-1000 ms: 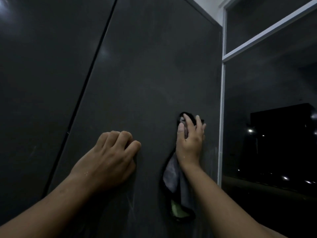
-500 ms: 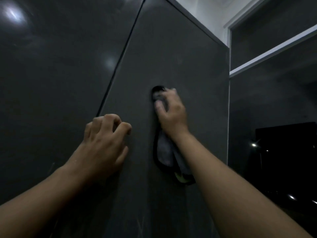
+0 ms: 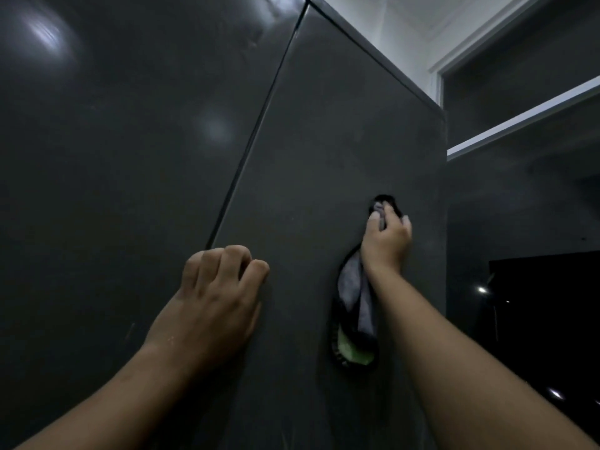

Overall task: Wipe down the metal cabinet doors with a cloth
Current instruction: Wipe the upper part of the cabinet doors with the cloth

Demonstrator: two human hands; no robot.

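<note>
Gripping the cloth [image 3: 355,303] against the cabinet door [image 3: 324,151], the right hand [image 3: 384,245] presses; the left hand [image 3: 211,306] rests alongside, curled, empty.

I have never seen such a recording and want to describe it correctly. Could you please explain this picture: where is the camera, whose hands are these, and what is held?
There is no machine here: a person works with two bare hands. The camera is worn on the person's head and looks forward and down, so both arms reach away from you. In front is a dark metal cabinet with a left door and a right door, divided by a narrow seam. The right hand grips a grey cloth with a green patch and presses it on the right door; its loose end hangs below the wrist. The left hand holds nothing; with curled fingers it rests on the same door. A white window frame is at the right.
</note>
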